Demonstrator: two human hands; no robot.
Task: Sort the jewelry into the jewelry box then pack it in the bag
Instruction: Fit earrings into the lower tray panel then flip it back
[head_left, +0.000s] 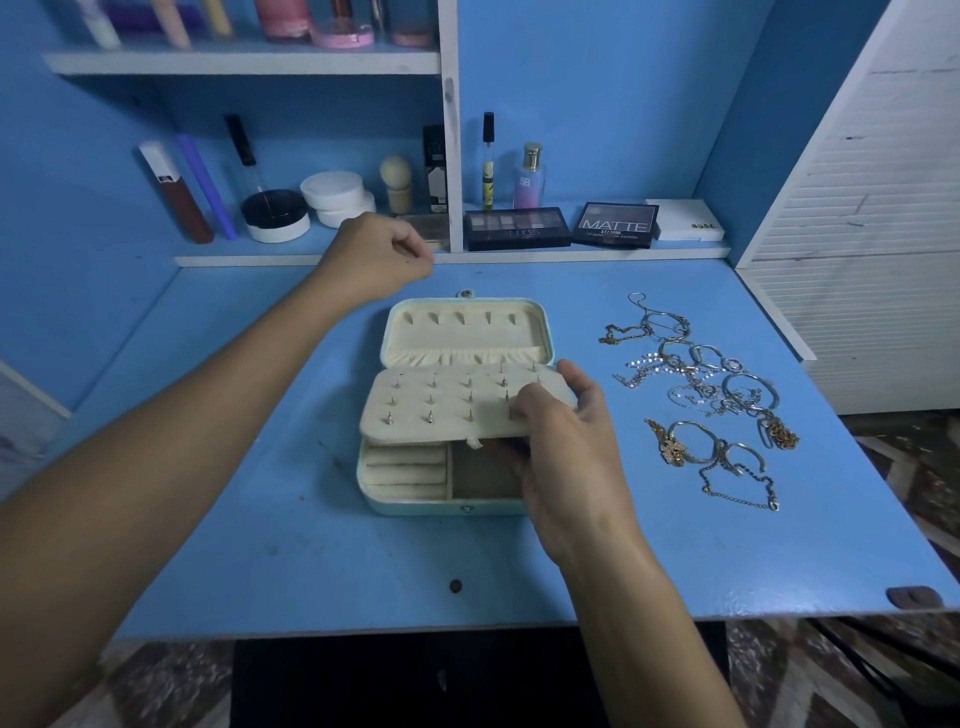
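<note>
Head view, left to right. Left hand (376, 254) raised beyond jewelry box (457, 410), fingers curled on nothing seen. Box open mid-desk (311, 545), long axis left-right. Right hand (563, 452) at box's right edge, fingers pinching earring panel (447, 402), tilted over the compartments. Jewelry pile (711, 395) loose on desk, right of right hand, near but apart. No bag visible.

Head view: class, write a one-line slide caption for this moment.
Right hand lifts the earring panel of the open jewelry box while loose jewelry waits beside it.
</note>
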